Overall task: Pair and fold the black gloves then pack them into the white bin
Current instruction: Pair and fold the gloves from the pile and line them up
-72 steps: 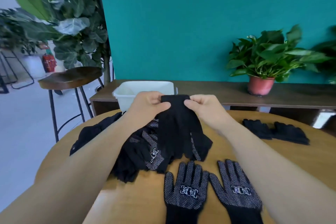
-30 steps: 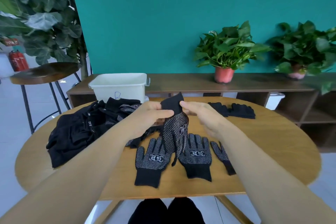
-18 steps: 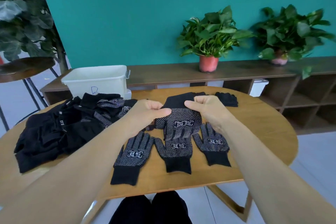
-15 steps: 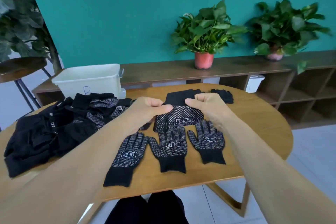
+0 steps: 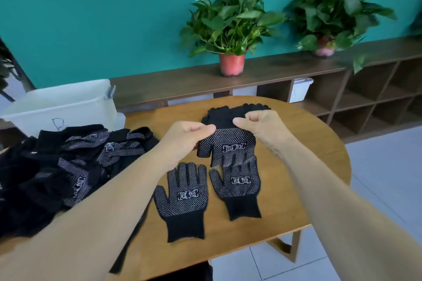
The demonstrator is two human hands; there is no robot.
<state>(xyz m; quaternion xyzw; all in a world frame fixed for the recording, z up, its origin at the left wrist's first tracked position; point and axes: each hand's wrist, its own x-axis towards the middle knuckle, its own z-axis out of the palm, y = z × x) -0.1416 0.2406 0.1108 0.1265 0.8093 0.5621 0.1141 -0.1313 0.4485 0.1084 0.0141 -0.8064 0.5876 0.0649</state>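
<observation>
Since the left hand (image 5: pixel 185 137) and right hand (image 5: pixel 258 128) each pinch only a cuff corner of the held glove (image 5: pixel 228 146), its limp fabric could twist or bunch and land crooked on the flat glove (image 5: pixel 237 187) under its fingertips. It hangs just above the table (image 5: pixel 301 166), well apart from the white bin (image 5: pixel 61 102), long axis running away from the person: cuff far, fingers pointing back toward them, dotted palm up.

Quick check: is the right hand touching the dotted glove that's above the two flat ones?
Touching. The head view shows the right hand pinching the top edge of the dotted glove between thumb and fingers; the left hand pinches the opposite corner.
</observation>
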